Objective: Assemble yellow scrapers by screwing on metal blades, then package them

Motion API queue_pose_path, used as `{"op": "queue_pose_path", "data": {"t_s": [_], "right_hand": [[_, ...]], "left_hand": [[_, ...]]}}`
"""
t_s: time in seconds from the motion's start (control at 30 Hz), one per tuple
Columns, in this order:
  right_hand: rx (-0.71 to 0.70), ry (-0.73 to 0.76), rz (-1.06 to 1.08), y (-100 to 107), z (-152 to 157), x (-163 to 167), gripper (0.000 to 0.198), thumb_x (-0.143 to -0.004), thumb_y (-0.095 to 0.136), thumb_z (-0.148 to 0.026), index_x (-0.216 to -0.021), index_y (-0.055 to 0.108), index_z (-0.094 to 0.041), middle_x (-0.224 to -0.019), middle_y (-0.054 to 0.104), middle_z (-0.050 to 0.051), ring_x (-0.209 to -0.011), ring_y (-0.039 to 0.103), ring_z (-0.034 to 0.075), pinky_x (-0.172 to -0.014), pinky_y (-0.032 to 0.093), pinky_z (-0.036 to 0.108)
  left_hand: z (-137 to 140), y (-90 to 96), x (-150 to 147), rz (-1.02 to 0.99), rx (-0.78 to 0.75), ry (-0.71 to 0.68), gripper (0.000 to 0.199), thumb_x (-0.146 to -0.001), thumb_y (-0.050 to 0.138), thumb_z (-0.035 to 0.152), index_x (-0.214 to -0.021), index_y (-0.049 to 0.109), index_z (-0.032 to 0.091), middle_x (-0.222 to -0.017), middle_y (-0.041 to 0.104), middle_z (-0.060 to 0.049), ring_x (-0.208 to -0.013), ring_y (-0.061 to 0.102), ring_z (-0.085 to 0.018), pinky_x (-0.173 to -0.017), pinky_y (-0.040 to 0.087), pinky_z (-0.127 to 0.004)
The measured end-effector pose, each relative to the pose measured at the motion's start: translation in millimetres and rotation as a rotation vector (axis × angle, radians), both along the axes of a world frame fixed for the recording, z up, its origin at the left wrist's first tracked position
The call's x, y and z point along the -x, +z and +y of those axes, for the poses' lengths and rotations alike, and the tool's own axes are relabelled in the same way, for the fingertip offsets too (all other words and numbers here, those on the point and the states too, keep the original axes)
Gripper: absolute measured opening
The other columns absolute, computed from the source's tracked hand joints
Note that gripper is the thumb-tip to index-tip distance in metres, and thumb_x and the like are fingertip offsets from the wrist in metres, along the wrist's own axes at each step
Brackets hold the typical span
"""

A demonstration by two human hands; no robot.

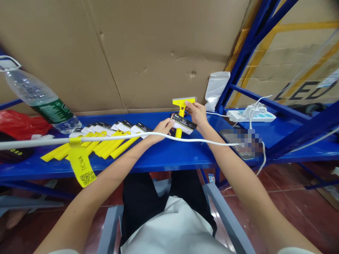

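Note:
Above the blue shelf, my right hand (198,113) grips a yellow scraper (181,111) near its wide head, which points away from me. My left hand (163,127) pinches the left end of a black and white card (184,124). This card lies across the scraper's handle and covers its middle; the yellow handle end shows below it. Whether the handle passes through the card or only behind it, I cannot tell. To the left of my left hand, several yellow scrapers (124,145) with similar cards lie in an overlapping row.
A white cable (196,140) with a yellow tag (81,165) crosses in front of my forearms. At left stand a water bottle (43,97) and a red bag (22,123). A phone (230,139) and a white power strip (235,115) lie at right. Cardboard (148,53) backs the shelf (159,157).

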State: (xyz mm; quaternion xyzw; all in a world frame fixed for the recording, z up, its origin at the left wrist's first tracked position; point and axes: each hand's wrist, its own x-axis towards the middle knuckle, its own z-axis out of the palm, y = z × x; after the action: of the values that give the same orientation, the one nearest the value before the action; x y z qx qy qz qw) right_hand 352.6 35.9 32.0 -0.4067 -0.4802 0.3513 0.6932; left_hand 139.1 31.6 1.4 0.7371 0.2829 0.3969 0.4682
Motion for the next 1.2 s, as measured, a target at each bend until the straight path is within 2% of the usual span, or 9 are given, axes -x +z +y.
{"op": "queue_pose_path", "data": {"t_s": [0.1,0.3,0.5,0.67,0.77,0.9,1.07,1.13,1.2], "right_hand": [[-0.057,0.038,0.149,9,-6,-1,0.051,-0.075,0.098,-0.065,-0.092,0.071,-0.026,-0.093,0.084,0.006,-0.094,0.084,0.025,-0.077,0.070,0.038],[-0.099,0.048,0.196,17,-15,-2,0.057,-0.081,0.092,-0.072,-0.106,0.068,-0.026,-0.123,0.085,0.010,-0.122,0.083,0.032,-0.089,0.075,0.044],[-0.230,-0.115,0.247,11,0,-23,0.054,-0.089,0.080,-0.075,-0.114,0.067,-0.028,-0.136,0.080,0.011,-0.136,0.078,0.032,-0.103,0.072,0.049],[-0.333,-0.322,0.342,13,7,-46,0.043,-0.105,0.059,-0.070,-0.123,0.061,-0.030,-0.136,0.076,0.009,-0.123,0.083,0.026,-0.097,0.074,0.046],[-0.357,-0.370,0.359,18,5,-51,0.038,-0.108,0.056,-0.066,-0.125,0.058,-0.031,-0.128,0.076,0.007,-0.108,0.085,0.023,-0.087,0.076,0.042],[-0.289,-0.266,0.258,22,-5,-37,0.043,-0.103,0.066,-0.070,-0.119,0.060,-0.031,-0.114,0.077,0.003,-0.100,0.084,0.021,-0.079,0.075,0.035],[-0.235,-0.119,0.136,23,-18,-10,0.046,-0.100,0.070,-0.074,-0.114,0.064,-0.031,-0.121,0.080,0.004,-0.112,0.081,0.020,-0.083,0.071,0.031],[-0.206,-0.074,0.117,23,-21,-3,0.048,-0.097,0.072,-0.076,-0.114,0.064,-0.032,-0.125,0.081,0.004,-0.112,0.081,0.021,-0.083,0.071,0.032],[-0.175,-0.036,0.126,23,-23,1,0.053,-0.091,0.076,-0.079,-0.113,0.062,-0.033,-0.123,0.081,0.004,-0.110,0.084,0.024,-0.081,0.073,0.036]], "left_hand": [[-2,-1.0,0,0.037,-0.009,-0.107,0.048,-0.106,0.070,0.065,-0.095,0.069,0.018,-0.087,0.077,-0.009,-0.073,0.070,-0.018,-0.061,0.057,-0.026],[-10,5.0,8,0.137,-0.054,-0.204,0.056,-0.105,0.066,0.072,-0.087,0.067,0.019,-0.081,0.076,-0.008,-0.071,0.069,-0.017,-0.070,0.055,-0.028],[-14,6.0,9,0.222,-0.064,-0.247,0.057,-0.104,0.066,0.071,-0.083,0.070,0.019,-0.077,0.075,-0.007,-0.068,0.067,-0.017,-0.064,0.048,-0.028],[-13,6.5,9,0.212,-0.083,-0.221,0.054,-0.105,0.069,0.067,-0.078,0.069,0.019,-0.073,0.075,-0.007,-0.063,0.065,-0.016,-0.062,0.046,-0.027],[-8,4.7,7,0.169,-0.019,-0.135,0.042,-0.104,0.075,0.056,-0.085,0.066,0.019,-0.071,0.075,-0.006,-0.059,0.064,-0.015,-0.058,0.046,-0.025],[1,1.7,1,0.043,0.141,0.138,0.017,-0.109,0.072,0.032,-0.110,0.059,0.020,-0.071,0.075,-0.002,-0.053,0.062,-0.014,-0.050,0.042,-0.024],[9,1.1,0,-0.136,0.218,0.294,0.058,-0.106,0.073,0.023,-0.155,0.043,0.020,-0.089,0.080,-0.002,-0.065,0.072,-0.016,-0.054,0.051,-0.026],[11,0.8,1,-0.166,0.194,0.319,0.067,-0.103,0.077,0.025,-0.160,0.041,0.020,-0.093,0.080,-0.002,-0.070,0.074,-0.017,-0.056,0.053,-0.026],[10,0.8,1,-0.178,0.164,0.344,0.061,-0.102,0.079,0.026,-0.154,0.048,0.020,-0.095,0.078,-0.002,-0.071,0.074,-0.017,-0.055,0.053,-0.025]]}}
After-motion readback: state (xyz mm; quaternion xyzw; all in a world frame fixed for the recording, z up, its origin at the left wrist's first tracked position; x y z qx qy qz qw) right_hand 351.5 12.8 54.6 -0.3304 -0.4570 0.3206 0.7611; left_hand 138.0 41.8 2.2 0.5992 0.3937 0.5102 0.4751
